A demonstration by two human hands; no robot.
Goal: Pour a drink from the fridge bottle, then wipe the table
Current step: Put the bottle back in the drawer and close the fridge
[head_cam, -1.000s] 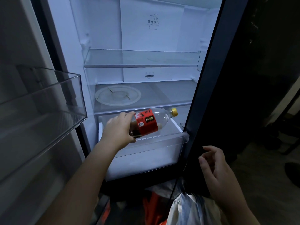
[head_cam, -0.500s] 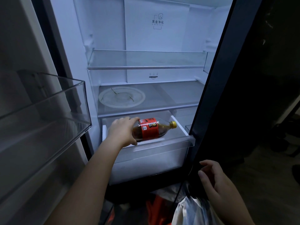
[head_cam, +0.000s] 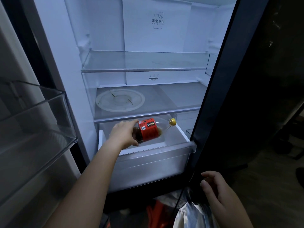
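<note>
A clear plastic bottle [head_cam: 150,130] with a red label, yellow cap and a little dark drink lies on its side in the pulled-out white fridge drawer [head_cam: 177,146]. My left hand [head_cam: 123,134] is wrapped around the bottle's base end, cap pointing right. My right hand [head_cam: 217,193] hovers low at the right, fingers loosely curled and apart, holding nothing, just beside the dark edge of the right fridge door [head_cam: 212,96].
Inside the lit fridge are two glass shelves [head_cam: 144,69]; a round translucent plate [head_cam: 120,100] rests on the lower one. A clear door bin [head_cam: 37,129] juts out at left. Bags and red cloth [head_cam: 185,214] lie on the floor below.
My left hand lowered the bottle into the drawer, and it now lies deeper in the drawer. My right hand sank lower in view. The camera drew closer to the fridge.
</note>
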